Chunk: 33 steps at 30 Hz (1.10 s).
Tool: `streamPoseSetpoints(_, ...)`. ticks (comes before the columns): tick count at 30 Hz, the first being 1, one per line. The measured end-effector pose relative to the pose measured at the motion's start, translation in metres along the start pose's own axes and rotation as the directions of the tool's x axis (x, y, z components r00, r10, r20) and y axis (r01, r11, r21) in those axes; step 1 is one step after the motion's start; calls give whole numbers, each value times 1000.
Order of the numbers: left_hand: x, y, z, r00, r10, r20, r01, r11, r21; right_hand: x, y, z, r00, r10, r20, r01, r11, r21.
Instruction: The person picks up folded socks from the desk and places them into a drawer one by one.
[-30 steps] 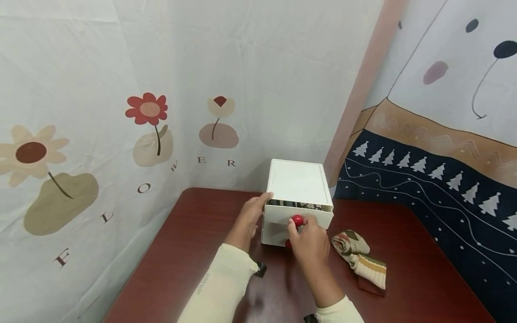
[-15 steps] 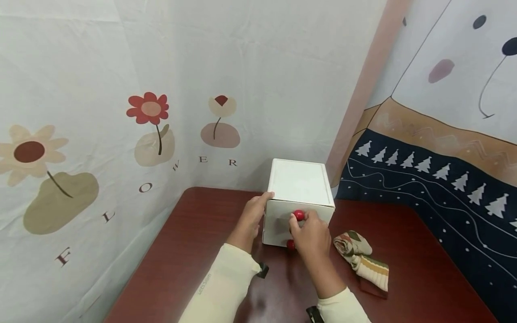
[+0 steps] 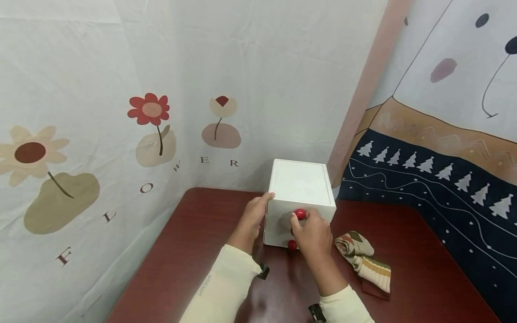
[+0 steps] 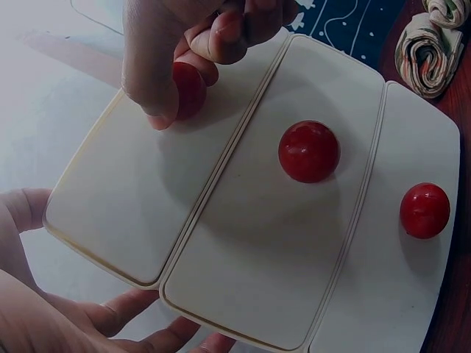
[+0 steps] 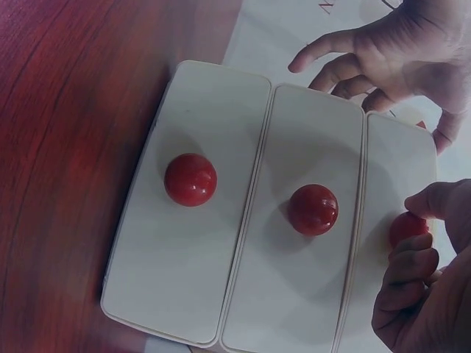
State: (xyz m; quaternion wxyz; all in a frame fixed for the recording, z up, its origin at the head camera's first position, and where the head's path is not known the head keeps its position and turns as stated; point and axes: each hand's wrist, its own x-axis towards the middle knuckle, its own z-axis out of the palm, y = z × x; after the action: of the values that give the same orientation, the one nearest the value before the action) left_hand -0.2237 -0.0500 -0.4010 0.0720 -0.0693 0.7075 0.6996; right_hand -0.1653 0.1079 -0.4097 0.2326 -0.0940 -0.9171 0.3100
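Table point(image 3: 181, 251): reddish-brown; white three-drawer box point(image 3: 300, 181) stands toward its rear, drawer fronts flush.
Right hand point(image 3: 314, 235): fingers pinching the top red knob point(image 3: 300, 214).
Left hand point(image 3: 251, 219): fingers spread against the box's left side, thumb at its top edge.
Rolled socks point(image 3: 356, 244): on table, near box's right side.

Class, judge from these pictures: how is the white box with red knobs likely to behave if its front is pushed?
The white box looks stiff, with flat panels and straight edges. Pushed, it may slide rather than roll, since it is flat-sided and the tabletop looks glossy. Its weight is hard to judge with the drawers shut.
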Motion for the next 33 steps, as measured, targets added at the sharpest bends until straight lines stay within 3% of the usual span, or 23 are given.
streamPoseSetpoints(15, 6, -6, 1, 999, 46, 2, -46, 999, -24, -10, 10, 8, 1000, 31, 7, -31, 999, -10)
streamPoseSetpoints(25, 6, -6, 0, 1000, -8, -2, 8, 1000, -13, -9, 19, 18, 974, 143, 178, -125, 986, -110)
streamPoseSetpoints(33, 4, -6, -1, 1000, -1, -5, 1, 1000, 7, -10, 19, 27, 972, 141, 186, -122, 986, -111)
